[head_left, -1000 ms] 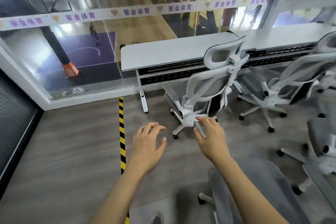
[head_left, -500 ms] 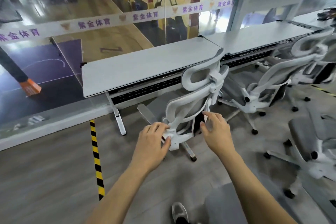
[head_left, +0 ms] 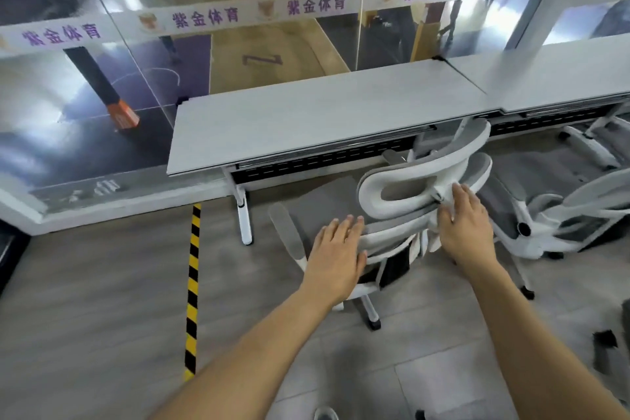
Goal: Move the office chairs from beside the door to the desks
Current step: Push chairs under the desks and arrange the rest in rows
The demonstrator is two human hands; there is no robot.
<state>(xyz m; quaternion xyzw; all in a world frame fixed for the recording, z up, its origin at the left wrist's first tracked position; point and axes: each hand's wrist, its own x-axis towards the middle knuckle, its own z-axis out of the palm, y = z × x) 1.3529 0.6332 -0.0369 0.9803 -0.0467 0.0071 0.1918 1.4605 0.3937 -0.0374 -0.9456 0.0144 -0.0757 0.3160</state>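
Observation:
A white-framed office chair with grey mesh [head_left: 419,181] stands on its castors at the left grey desk [head_left: 306,119], its seat facing the desk and partly under it. My left hand [head_left: 335,256] lies flat on the top edge of the chair's backrest, fingers straight. My right hand [head_left: 465,225] is closed around the neck that joins the headrest to the backrest. The chair's back leans to the right.
A second chair of the same kind [head_left: 562,225] stands close on the right, at the neighbouring desk [head_left: 562,78]. Behind the desks runs a glass wall [head_left: 238,44]. Yellow-black floor tape [head_left: 192,283] runs left of the desk leg. A dark chair part [head_left: 613,344] shows at the right edge.
I have walked up to the chair at the desk. Both hands, which hung in the air short of it, have come forward onto its backrest and headrest neck.

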